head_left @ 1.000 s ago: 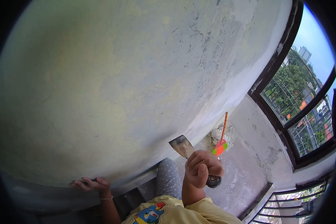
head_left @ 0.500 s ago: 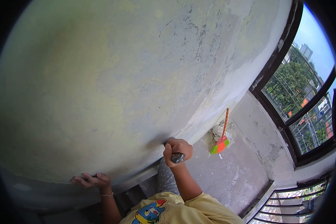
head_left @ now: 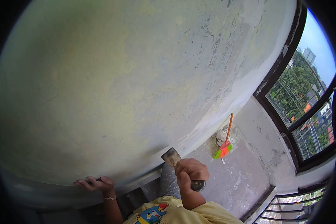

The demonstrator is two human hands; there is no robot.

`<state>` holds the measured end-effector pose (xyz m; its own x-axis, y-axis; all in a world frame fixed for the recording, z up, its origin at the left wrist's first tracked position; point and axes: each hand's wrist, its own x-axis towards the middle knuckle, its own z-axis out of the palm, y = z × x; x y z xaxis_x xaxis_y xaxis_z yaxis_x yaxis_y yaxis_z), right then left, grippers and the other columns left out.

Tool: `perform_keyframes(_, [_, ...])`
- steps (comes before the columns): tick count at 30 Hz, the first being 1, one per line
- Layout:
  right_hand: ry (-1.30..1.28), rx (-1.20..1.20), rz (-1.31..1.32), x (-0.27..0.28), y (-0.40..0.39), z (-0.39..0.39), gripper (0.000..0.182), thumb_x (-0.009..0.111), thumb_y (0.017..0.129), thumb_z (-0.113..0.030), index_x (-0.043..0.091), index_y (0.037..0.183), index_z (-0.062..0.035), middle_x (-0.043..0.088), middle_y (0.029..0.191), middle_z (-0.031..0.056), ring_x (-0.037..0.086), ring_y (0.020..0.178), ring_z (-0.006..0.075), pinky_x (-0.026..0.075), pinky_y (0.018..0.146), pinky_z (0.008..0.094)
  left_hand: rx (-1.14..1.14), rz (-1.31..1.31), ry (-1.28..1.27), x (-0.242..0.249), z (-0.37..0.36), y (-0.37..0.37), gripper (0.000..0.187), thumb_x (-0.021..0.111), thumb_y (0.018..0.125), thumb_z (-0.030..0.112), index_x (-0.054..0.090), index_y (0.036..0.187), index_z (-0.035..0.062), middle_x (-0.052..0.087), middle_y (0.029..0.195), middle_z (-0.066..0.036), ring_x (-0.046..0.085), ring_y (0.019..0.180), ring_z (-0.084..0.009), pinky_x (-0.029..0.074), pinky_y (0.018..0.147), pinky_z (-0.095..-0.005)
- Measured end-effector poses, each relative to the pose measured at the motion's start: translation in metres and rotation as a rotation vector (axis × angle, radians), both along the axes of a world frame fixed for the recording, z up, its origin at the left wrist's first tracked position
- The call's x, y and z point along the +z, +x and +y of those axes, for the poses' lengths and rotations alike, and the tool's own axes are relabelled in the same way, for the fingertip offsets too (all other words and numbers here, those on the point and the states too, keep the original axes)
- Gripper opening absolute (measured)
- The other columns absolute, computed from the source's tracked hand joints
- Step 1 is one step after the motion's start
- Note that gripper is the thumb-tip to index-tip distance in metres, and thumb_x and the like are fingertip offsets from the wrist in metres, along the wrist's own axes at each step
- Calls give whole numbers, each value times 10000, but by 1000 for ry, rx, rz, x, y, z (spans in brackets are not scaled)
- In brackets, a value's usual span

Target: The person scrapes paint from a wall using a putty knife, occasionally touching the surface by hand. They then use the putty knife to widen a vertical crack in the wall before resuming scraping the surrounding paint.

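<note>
1. The right hand (head_left: 190,172) is closed in a fist around the dark handle of a scraper (head_left: 171,157), low in the middle of the scene, near the person's body.
2. The scraper has a broad, flat metal blade, dull grey with brownish stains and smears. The blade points up and to the left, and its edge lies at or just short of the wall (head_left: 138,82); I cannot tell whether it touches.
3. The round dark butt of the handle sticks out below the fist, to the right.
4. The left hand (head_left: 95,183) rests at the lower left, fingers spread and flat against the bottom edge of the wall. Something dark shows beneath the fingers, but I cannot tell whether the hand grips it. A thin bracelet sits on the wrist.
5. The wall fills most of the scene: pale green-grey, patchy, with cracks and scraped marks towards the upper right.
6. A broom (head_left: 225,143) with an orange handle and orange-green bristles leans in the far corner, right of the scraper and well apart from it.
7. A dark-framed window (head_left: 287,108) with bars stands at the far right, with trees beyond it.
8. The person wears a yellow shirt (head_left: 175,214) with a cartoon print.
</note>
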<state>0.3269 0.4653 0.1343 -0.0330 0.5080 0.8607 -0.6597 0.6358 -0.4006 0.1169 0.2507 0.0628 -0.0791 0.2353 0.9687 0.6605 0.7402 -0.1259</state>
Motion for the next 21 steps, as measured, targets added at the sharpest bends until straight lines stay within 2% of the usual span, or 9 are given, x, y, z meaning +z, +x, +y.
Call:
perform_keyframes(1, [-55,208,106,5,8,-9,307,583,712,126,373,617,-77,502,534,61,500,414,232,478,437,330,9,-6,-9,-1,-2,2,582,305,1045,311,208,1551,40,65,1603,-210,38,1488,-467,106,1182,-632])
perform_keyframes(2, [-68,209,101,5,6,-9,307,583,712,126,373,617,-77,502,534,61,500,414,232,478,437,330,16,-13,-12,0,-2,2,580,306,1046,311,210,1552,43,66,1603,-209,38,1488,-466,105,1181,-635])
perform_keyframes(4, [58,151,4,11,-3,-2,313,570,815,83,349,658,-73,476,501,44,456,366,192,433,372,329,9,-23,-18,0,-2,1,578,306,1048,312,212,1552,45,68,1602,-208,37,1488,-465,103,1180,-638])
perform_keyframes(8, [108,54,-22,12,-12,4,326,577,835,79,342,670,-74,461,479,31,460,365,172,439,365,329,-8,0,10,-1,1,-1,581,303,1043,315,216,1556,56,63,1607,-206,45,1491,-457,97,1181,-637])
perform_keyframes(9, [114,58,-20,15,-9,3,326,577,835,79,342,670,-74,461,479,31,460,365,172,439,365,329,-3,-2,5,-1,0,-1,583,303,1041,315,217,1557,58,61,1607,-207,46,1491,-456,96,1181,-637])
perform_keyframes(11, [69,163,140,22,2,-1,309,551,751,152,363,643,-68,487,508,49,472,389,200,482,420,345,-8,-4,14,-1,0,-2,584,305,1038,313,216,1557,59,62,1608,-207,52,1490,-456,98,1182,-635])
perform_keyframes(13, [71,234,202,22,-2,2,313,543,767,146,351,642,-68,456,484,42,441,366,185,441,387,333,-13,-16,10,-2,-1,-1,586,308,1036,311,216,1557,59,63,1608,-206,58,1490,-456,99,1183,-633])
perform_keyframes(15, [-34,166,134,7,-18,14,331,570,890,19,336,679,-83,416,446,9,396,318,136,364,312,299,1,-5,-2,1,-1,0,588,313,1034,309,215,1557,58,58,1609,-206,53,1490,-456,101,1182,-636])
perform_keyframes(21, [-127,200,251,30,-2,7,340,585,841,38,321,667,-89,400,444,1,380,319,120,327,304,270,-11,4,15,-2,0,-2,589,315,1031,305,216,1555,56,70,1599,-213,55,1488,-460,107,1182,-637])
